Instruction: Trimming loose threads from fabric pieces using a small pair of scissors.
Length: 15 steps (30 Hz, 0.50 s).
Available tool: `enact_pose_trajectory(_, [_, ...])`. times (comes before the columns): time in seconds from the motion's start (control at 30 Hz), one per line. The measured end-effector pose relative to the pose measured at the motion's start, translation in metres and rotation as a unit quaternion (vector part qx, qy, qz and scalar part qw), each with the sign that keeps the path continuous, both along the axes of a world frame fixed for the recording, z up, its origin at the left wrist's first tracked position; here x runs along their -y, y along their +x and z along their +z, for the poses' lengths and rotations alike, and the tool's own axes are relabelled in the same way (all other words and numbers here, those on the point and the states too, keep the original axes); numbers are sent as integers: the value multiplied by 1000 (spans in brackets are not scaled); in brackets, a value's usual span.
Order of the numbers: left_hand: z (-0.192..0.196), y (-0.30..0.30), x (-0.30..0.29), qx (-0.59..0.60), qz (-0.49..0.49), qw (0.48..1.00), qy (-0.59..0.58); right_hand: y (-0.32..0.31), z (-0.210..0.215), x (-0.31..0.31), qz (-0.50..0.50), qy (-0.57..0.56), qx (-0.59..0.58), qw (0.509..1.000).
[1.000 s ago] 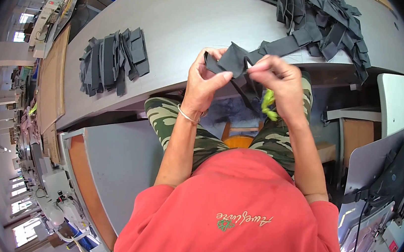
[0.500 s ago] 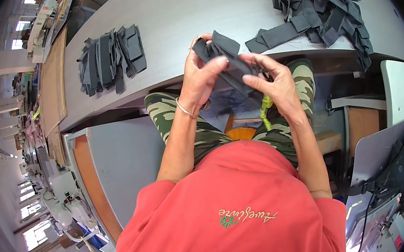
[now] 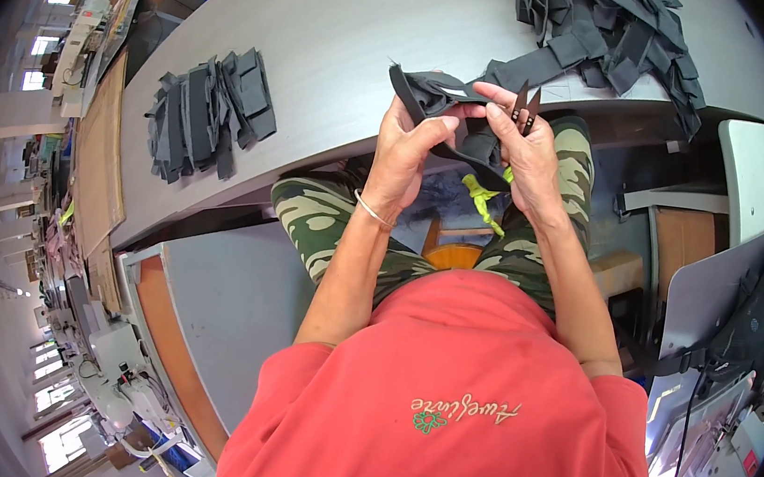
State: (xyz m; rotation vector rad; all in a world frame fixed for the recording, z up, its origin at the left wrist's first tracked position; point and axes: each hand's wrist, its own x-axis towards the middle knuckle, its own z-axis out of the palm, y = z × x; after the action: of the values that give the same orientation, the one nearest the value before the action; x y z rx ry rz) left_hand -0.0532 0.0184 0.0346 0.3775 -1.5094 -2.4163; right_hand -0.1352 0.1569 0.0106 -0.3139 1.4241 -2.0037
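Dark grey fabric piece (image 3: 479, 143): held up between the two hands, over the near edge of the table (image 3: 358, 38) and the lap. It curls into an open, cup-like fold; one corner rises beyond the left fingertips, and the lower edge sags through the gap between the hands, its end just beside the right palm.

Left hand (image 3: 401, 156): pinching the piece, thumb on the near face, other fingers mostly hidden behind the cloth. Thin pale bracelet (image 3: 373, 209) round this wrist.

Right hand (image 3: 533, 166): half closed, thumb and forefinger drawn together at the right side of the piece; how firmly they press the cloth, cannot tell. Dark snips (image 3: 527, 111) tucked in the same hand, two pointed blades spread slightly apart, tips away from the body. Yellow-green strip (image 3: 480, 203) hangs just below this hand, above the lap; its upper attachment is hidden.

Beyond the right hand, on the table: a loose heap of similar grey strips (image 3: 611, 48), the nearest one reaching close to the fingers. Well left of the left hand: a smaller, neater row of grey pieces (image 3: 212, 114), laid side by side and overlapping.
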Motion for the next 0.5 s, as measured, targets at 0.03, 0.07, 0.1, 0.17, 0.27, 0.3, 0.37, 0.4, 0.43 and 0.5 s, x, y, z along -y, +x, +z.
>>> enact_pose_trajectory(0.03, [1,0,0,4,17,1000,-10,-1,3,1,4,24,-23,999])
enact_pose_trajectory(0.07, [0,1,1,6,13,1000,-22,1,7,3,-7,-17,-37,999])
enact_pose_trajectory(0.1, [1,0,2,4,14,1000,-24,-1,4,4,-6,-19,-39,999])
enact_pose_trajectory(0.17, [2,-1,4,9,20,998,-50,-5,-4,1,-72,49,-187,978])
enact_pose_trajectory(0.27, [2,3,15,15,20,998,-65,-9,2,-8,-36,93,-294,950])
enact_pose_trajectory(0.3, [3,2,16,19,13,997,-70,-11,3,-9,4,114,-374,920])
enact_pose_trajectory(0.37, [5,0,13,12,13,998,-62,-10,-7,-4,-1,95,-363,927])
enact_pose_trajectory(0.4, [7,-1,12,6,13,998,-53,-12,-11,-1,11,114,-382,917])
enact_pose_trajectory(0.43, [8,-1,11,6,13,998,-54,-16,-13,0,23,133,-400,907])
enact_pose_trajectory(0.5, [7,0,10,18,-11,997,-72,-17,-12,5,17,134,-391,910])
